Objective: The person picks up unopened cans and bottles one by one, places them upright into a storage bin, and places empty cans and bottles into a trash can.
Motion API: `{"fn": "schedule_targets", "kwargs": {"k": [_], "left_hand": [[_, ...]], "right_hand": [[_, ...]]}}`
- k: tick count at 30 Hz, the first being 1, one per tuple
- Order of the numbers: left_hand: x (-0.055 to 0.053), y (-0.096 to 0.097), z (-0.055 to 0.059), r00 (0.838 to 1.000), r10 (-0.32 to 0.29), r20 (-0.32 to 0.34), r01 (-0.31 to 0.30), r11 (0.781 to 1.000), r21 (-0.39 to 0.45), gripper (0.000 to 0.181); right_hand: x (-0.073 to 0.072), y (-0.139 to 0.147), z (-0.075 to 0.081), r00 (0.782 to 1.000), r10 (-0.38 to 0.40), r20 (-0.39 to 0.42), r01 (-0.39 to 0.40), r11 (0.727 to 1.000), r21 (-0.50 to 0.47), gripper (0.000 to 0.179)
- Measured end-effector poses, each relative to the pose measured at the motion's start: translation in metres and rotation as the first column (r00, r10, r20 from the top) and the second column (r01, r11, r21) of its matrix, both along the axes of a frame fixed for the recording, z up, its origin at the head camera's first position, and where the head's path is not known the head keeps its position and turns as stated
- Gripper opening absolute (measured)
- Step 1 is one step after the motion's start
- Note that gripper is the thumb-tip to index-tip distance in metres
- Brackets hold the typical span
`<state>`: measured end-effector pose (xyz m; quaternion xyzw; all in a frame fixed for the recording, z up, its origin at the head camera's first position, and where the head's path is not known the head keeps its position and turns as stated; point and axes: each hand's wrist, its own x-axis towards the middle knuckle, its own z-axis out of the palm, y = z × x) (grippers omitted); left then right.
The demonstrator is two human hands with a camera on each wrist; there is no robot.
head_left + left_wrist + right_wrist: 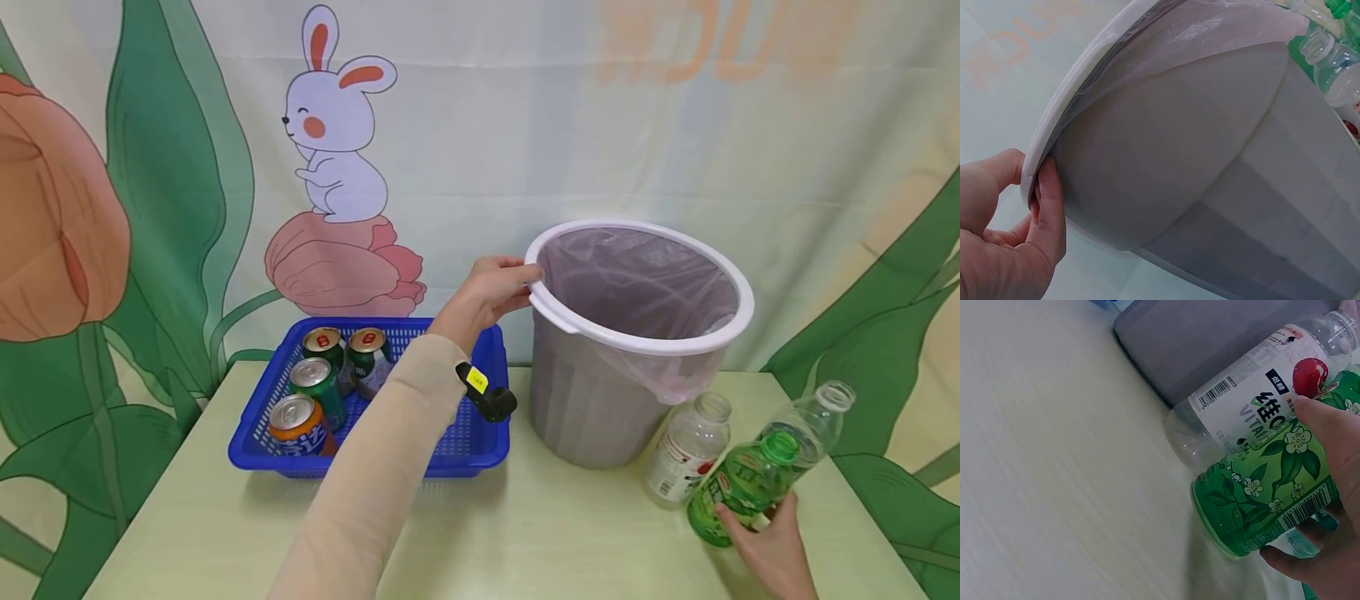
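Observation:
A grey trash bin [592, 400] with a white rim and a clear pinkish liner stands right of centre. My left hand [491, 287] pinches its rim on the left side, thumb over the edge and fingers underneath, as the left wrist view shows. At the right, my right hand [776, 546] holds a green plastic bottle [742, 483] low on its body, with the thumb across the label. Next to that bottle, by the bin, is a clear bottle with a white label [682, 458]. Another clear bottle [813, 421] stands behind, partly hidden by the green one.
To the left sits a blue plastic basket [251, 433] holding several drink cans [318, 383]; my left sleeve covers part of it. All of this rests on a pale tabletop [525, 542]. A printed cloth [465, 150] hangs directly behind.

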<state>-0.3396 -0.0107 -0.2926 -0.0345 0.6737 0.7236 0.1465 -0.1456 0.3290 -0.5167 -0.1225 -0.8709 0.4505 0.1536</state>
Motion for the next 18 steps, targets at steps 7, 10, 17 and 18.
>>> {"fn": "schedule_targets", "kwargs": {"k": [7,10,17,18], "left_hand": [[-0.0003,0.0011,-0.0003,1.0,0.01,0.003,-0.01,1.0,0.002,0.044],[-0.0005,0.0013,-0.0006,1.0,0.013,0.0,-0.013,1.0,0.007,0.044],[-0.0011,0.0013,-0.0013,1.0,0.012,-0.002,-0.012,1.0,0.013,0.045],[-0.0009,0.0011,-0.0013,1.0,0.013,-0.001,-0.013,1.0,0.014,0.045]], "right_hand": [[0.0002,0.0011,-0.0002,0.996,-0.028,0.087,0.029,0.999,-0.017,0.085],[0.0007,0.0012,0.0009,0.993,-0.038,0.111,0.04,0.999,-0.02,0.085],[0.0018,0.0002,0.0022,0.987,-0.086,0.134,0.088,0.996,-0.014,0.084],[0.0015,0.0001,0.0022,0.987,-0.088,0.131,0.09,0.996,-0.012,0.085]]}}
